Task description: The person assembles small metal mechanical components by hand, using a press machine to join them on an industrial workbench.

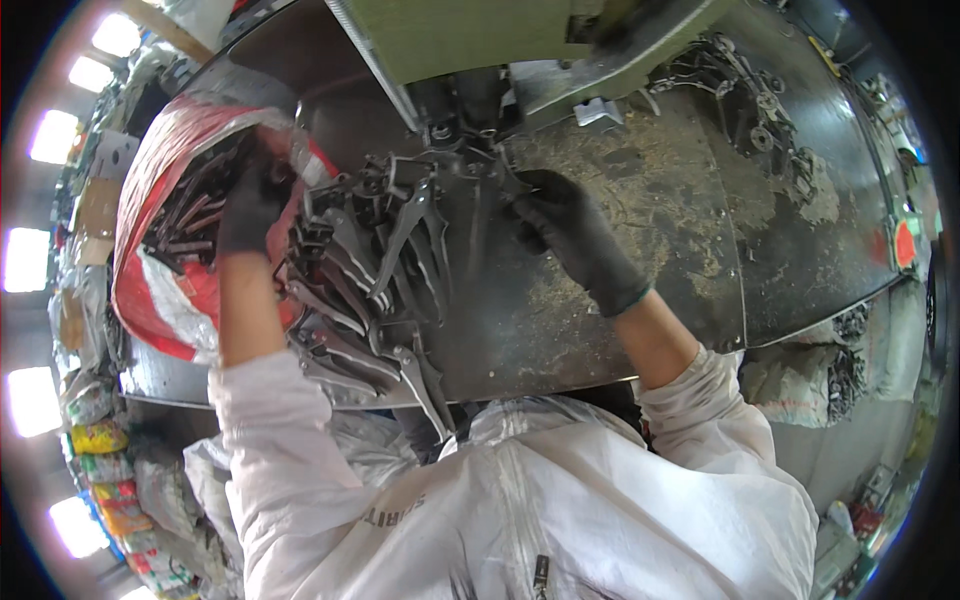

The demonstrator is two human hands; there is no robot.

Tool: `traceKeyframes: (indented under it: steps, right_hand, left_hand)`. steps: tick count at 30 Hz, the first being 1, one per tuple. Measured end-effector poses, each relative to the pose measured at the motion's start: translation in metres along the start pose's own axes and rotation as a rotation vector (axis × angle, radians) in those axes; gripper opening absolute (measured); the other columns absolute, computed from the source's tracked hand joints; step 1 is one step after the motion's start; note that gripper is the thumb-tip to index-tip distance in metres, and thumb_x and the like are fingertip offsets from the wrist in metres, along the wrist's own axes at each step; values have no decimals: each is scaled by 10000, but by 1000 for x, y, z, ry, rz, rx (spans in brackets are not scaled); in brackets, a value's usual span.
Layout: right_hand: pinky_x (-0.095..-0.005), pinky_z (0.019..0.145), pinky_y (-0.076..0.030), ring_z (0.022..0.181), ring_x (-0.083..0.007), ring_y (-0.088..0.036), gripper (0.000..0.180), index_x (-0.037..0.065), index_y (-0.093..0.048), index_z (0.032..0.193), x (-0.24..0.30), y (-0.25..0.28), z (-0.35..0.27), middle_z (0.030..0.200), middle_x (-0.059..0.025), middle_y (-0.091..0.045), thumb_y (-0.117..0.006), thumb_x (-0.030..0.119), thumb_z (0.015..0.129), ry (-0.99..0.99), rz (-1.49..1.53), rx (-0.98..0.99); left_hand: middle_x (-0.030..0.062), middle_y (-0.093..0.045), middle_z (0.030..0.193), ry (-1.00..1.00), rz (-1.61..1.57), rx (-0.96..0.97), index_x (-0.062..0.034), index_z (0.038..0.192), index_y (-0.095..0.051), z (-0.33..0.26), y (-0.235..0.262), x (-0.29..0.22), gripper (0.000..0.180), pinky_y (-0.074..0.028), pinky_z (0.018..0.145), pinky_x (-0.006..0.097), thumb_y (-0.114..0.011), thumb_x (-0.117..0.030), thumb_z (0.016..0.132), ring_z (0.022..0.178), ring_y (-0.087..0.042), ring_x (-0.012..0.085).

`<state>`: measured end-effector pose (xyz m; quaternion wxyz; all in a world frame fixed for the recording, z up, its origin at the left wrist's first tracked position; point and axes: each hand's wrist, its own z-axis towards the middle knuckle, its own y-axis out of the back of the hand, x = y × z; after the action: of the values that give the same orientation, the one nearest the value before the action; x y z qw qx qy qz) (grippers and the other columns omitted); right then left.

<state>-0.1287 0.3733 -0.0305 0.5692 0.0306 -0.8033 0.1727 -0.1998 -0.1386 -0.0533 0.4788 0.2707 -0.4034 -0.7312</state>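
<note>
My right hand [565,225], in a dark glove, is closed with its fingertips on a dark metal part [508,178] under the front of a green machine [480,40]. The part's full shape is hidden. My left hand [258,200], also gloved, reaches into a red and white sack [140,215] holding many dark metal pieces [190,215]. Its fingers are dark and smeared there, so whether they grip a piece is unclear. Between the hands lies a heap of grey metal plier-like tools [345,255] with curved handles, some of them overhanging the table's near edge.
The metal table [640,330] is scuffed and strewn with yellowish debris. More linked metal parts [760,120] lie at its far right. A small bright metal piece [598,112] rests beside the machine. Filled sacks [800,385] stand on the floor to the right.
</note>
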Motion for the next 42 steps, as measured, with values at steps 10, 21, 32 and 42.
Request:
traceKeyframes:
  steps: [10,21,32,42]
  right_hand:
    - [-370,718,-588,801,-248,-717,342,26,-618,1365,14,57,39,1114,-144,-724,-571,92,1032,831,-1173,-82]
    - [-504,861,-593,1018,-332,-728,562,82,-517,1486,32,317,200,1163,-192,-727,-645,161,945,718,-1793,-466]
    - [-171,470,-462,608,-59,-627,219,52,-704,1214,62,58,2,938,-69,-755,-642,163,1036,-26,135,-101]
    - [-245,606,-542,702,-104,-680,343,6,-629,1344,36,-9,-13,1007,-82,-759,-624,89,1012,82,12,12]
  left_hand:
    - [6,-703,961,1158,-1438,-241,-72,1230,-674,-2,120,-207,342,-523,673,212,-645,-353,1038,773,-638,71]
    - [57,-697,939,118,-954,445,-5,1332,-623,62,-9,-369,553,-487,654,255,-564,-485,1063,759,-620,87]
    - [227,-717,1165,853,-1084,409,61,1284,-630,50,24,-302,515,-502,983,376,-530,-405,1087,1074,-691,278]
    - [115,-704,1173,692,-940,497,76,1345,-602,76,22,-307,475,-524,940,320,-590,-309,1066,1069,-651,177]
